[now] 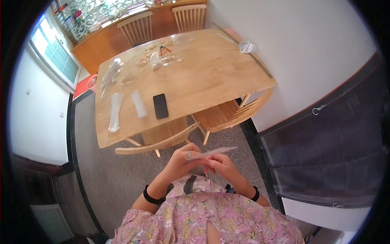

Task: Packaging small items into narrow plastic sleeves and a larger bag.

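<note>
My left hand (186, 160), with a ring on one finger, and my right hand (220, 164) meet in front of my body. Between them they hold a thin, flat, translucent plastic piece (222, 150), tilted up to the right; whether it is a bag or a sheet I cannot tell. Beyond my hands is a wooden table (201, 79). Near its front edge lie a black smartphone (160, 106), a white strip-like stack (139, 103) and a clear plastic packet (115, 113). Red-handled pliers (164, 50) rest among small tan pieces (146, 56) farther back.
Wooden chairs (158, 143) (225, 116) stand at the table's near side, others behind it. White strips (111, 73) lie at the table's left, a crumpled plastic bag (247, 47) at the right. A wall (292, 61) borders the right side.
</note>
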The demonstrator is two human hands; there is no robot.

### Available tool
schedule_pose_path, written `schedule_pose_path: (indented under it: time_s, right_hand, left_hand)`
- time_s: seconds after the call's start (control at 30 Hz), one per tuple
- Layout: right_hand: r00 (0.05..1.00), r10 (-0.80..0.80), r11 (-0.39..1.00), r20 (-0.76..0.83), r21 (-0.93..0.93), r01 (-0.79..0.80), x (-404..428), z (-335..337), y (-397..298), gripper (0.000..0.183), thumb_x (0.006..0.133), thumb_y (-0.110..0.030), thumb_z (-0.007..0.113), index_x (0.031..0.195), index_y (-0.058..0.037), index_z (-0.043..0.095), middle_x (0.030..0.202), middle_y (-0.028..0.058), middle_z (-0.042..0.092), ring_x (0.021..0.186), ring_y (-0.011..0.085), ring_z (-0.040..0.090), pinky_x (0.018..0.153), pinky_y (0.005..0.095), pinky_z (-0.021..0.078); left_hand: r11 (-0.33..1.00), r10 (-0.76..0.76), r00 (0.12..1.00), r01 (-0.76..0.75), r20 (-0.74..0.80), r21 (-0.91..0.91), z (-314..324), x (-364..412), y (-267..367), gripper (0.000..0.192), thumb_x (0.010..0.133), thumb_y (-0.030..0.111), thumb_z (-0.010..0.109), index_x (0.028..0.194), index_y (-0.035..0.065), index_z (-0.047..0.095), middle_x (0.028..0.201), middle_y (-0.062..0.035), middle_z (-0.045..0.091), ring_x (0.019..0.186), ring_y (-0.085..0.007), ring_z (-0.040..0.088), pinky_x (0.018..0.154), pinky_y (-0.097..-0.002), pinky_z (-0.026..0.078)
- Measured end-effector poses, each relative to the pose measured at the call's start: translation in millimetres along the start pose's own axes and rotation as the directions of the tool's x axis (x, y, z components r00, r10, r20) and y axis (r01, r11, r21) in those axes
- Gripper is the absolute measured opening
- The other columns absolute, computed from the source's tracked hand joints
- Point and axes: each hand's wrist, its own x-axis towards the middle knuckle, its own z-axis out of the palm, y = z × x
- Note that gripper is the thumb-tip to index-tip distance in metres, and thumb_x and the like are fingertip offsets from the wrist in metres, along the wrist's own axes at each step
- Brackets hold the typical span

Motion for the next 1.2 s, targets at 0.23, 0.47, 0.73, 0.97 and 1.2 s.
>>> schedule_pose_path:
  time_s: [0.23,0.47,0.73,0.97,1.2]
  right_hand:
    - [0.984,0.085,0.989,0.156,0.107,-0.103,-29,-6,15,0.016,0.090,-0.020,0.049,0.090,-0.0061,0.057,0.066,-0.0030,0.052,0.055,0.0024,0.042,0.049,0.0167,0.0314]
    - [0.958,0.065,0.979,0.280,0.166,-0.115,-41,18,9,0.015,0.090,-0.018,0.049,0.088,-0.0047,0.056,0.065,-0.0005,0.052,0.055,0.0035,0.043,0.049,0.0159,0.0297]
    - [0.924,0.096,0.986,0.370,0.094,-0.140,-45,62,19,0.017,0.091,-0.020,0.049,0.088,-0.0048,0.054,0.068,-0.0027,0.051,0.058,0.0023,0.043,0.050,0.0163,0.0306]
    - [0.847,0.169,0.985,0.504,-0.062,-0.160,-33,136,38,0.016,0.090,-0.020,0.047,0.087,-0.0051,0.053,0.068,-0.0027,0.050,0.057,0.0026,0.041,0.051,0.0168,0.0298]
    - [0.759,0.181,0.977,0.625,-0.204,-0.065,-27,254,75,0.015,0.091,-0.018,0.043,0.088,-0.0052,0.051,0.072,-0.0040,0.044,0.065,0.0051,0.040,0.060,0.0188,0.0351]
  left_hand:
    - [0.907,-0.344,0.923,0.279,-0.174,-0.315,49,-43,1,0.011,0.079,0.009,0.066,0.087,0.0020,0.066,0.081,-0.0012,0.060,0.077,-0.0090,0.056,0.067,-0.0243,0.045]
    - [0.794,-0.485,0.846,0.319,-0.223,-0.517,55,-80,26,0.019,0.085,0.016,0.059,0.090,-0.0016,0.065,0.078,-0.0021,0.061,0.067,-0.0087,0.053,0.060,-0.0216,0.042]
    - [0.837,-0.448,0.843,0.277,-0.299,-0.472,42,-132,29,0.014,0.080,0.010,0.064,0.089,0.0003,0.066,0.079,-0.0016,0.062,0.071,-0.0084,0.055,0.064,-0.0225,0.043]
    - [0.975,-0.214,0.845,0.157,-0.490,-0.155,0,-210,35,0.010,0.079,0.009,0.065,0.086,0.0027,0.067,0.082,-0.0033,0.059,0.077,-0.0112,0.057,0.068,-0.0239,0.044]
    - [0.930,-0.349,0.737,0.194,-0.579,-0.313,-40,-326,35,0.022,0.086,0.015,0.059,0.101,0.0003,0.062,0.085,-0.0029,0.059,0.078,-0.0107,0.057,0.068,-0.0221,0.044]
